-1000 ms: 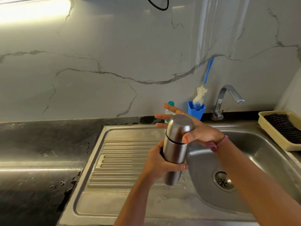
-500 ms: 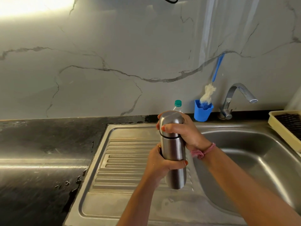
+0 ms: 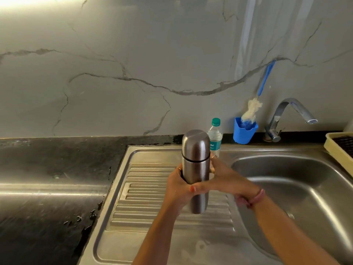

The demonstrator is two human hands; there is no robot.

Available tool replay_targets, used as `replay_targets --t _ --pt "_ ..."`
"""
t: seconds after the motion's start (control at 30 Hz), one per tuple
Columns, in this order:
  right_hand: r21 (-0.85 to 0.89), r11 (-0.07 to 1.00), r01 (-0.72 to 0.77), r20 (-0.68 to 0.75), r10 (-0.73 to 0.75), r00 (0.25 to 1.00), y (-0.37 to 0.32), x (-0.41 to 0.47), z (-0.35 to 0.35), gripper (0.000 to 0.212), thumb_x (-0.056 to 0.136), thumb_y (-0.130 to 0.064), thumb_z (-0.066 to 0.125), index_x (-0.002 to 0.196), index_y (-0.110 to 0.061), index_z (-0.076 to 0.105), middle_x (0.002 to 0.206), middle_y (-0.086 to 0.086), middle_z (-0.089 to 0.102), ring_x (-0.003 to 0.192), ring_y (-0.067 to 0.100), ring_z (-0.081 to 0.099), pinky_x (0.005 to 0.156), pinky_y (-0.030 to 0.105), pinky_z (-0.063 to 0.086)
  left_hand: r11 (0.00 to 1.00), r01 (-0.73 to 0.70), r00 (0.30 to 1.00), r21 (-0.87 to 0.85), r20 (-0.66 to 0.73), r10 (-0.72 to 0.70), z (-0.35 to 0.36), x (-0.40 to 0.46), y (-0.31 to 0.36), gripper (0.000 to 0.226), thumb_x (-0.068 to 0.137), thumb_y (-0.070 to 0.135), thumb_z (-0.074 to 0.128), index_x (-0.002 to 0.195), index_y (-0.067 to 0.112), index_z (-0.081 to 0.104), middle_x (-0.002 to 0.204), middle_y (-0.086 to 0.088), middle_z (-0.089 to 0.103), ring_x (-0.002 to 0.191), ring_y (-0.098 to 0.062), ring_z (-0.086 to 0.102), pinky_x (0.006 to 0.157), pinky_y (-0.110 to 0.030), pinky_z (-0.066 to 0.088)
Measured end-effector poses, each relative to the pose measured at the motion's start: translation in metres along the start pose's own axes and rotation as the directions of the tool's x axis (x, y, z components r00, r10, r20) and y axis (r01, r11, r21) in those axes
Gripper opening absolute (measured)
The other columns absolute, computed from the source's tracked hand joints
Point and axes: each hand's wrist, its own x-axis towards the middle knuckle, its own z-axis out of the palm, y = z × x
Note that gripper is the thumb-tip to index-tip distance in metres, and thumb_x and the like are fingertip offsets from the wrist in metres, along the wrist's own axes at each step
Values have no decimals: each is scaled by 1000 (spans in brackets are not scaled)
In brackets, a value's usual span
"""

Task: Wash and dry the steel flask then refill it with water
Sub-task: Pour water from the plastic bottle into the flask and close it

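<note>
The steel flask (image 3: 195, 169), capped and upright, hangs above the sink's (image 3: 324, 169) ribbed drainboard, its body wrapped by the left hand (image 3: 178, 190) from the left and the right hand (image 3: 225, 180) from the right.

**Marble Wall Over a Dark Tabletop**

A pale marble wall (image 3: 133, 64) with thin grey veins fills the upper view. Warm light (image 3: 24, 0) glows at its top left corner and lies as a bright streak across the glossy black tabletop (image 3: 47, 178), whose edge looks chipped beside the steel sink unit (image 3: 152, 245). A chrome tap (image 3: 290, 115) rises at the wall behind the basin.
</note>
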Motion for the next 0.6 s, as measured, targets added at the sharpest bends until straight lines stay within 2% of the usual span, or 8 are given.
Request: replay_targets --t 0.07,0.13,0.27,0.33,0.4,0.47,0.53,0.6 --pt "64 998 -18 -87 24 996 7 9 17 58 65 -26 88 110 -37 54 105 -13 67 95 -4 64 79 13 52 1000 -10 999 4 -33 10 -4 7 -4 60 57 5 90 111 16 67 94 1 76 88 -15 73 67 -21 57" --pt "75 997 -6 -209 21 978 12 20 27 52 64 -24 89 104 -35 57 97 -13 70 89 -3 67 72 10 51 1000 -21 998 18 -53 22 -8 15 -7 60 59 -6 88 110 19 66 92 4 75 86 -9 72 66 -18 55" --pt "35 999 20 -281 -9 960 14 50 32 60 57 -30 91 108 -28 59 101 -8 70 92 6 68 80 19 55 996 -54 994 77 -90 61 -21 39 -12 67 58 0 90 117 17 62 102 3 73 91 -14 71 74 -25 58" --pt "-32 999 43 -290 -50 956 13 70 31 60 54 -36 91 104 -31 58 104 -6 68 95 8 66 84 24 55 989 -83 992 120 -88 94 -31 51 -9 69 58 2 90 119 16 60 104 4 71 93 -12 70 79 -27 58" --pt "-83 995 52 -304 -74 950 11 89 31 58 53 -39 90 101 -33 59 103 -6 68 96 8 65 86 27 55 971 -111 992 213 -36 121 -44 61 -4 71 59 6 91 118 27 57 106 13 67 96 -4 65 82 -17 54" --pt "-96 994 56 -315 -83 945 9 107 31 55 58 -34 90 103 -28 61 100 -9 68 95 8 65 88 27 55 940 -118 992 321 4 124 -60 69 -5 79 63 11 91 128 30 51 124 15 60 111 -2 57 92 -9 44" --pt "-113 992 61 -316 -94 944 4 122 31 49 63 -31 89 101 -27 60 95 -11 67 91 5 63 87 25 54 924 -44 996 381 -57 71 -78 75 -16 93 69 19 90 148 21 40 148 3 47 134 -17 45 107 -27 40" --pt "-133 989 58 -320 -98 942 0 138 31 47 65 -32 87 102 -26 58 95 -11 65 88 5 61 86 21 51 952 45 987 302 -159 3 -96 76 -29 82 77 21 85 147 18 42 151 -2 45 135 -22 46 102 -35 46"
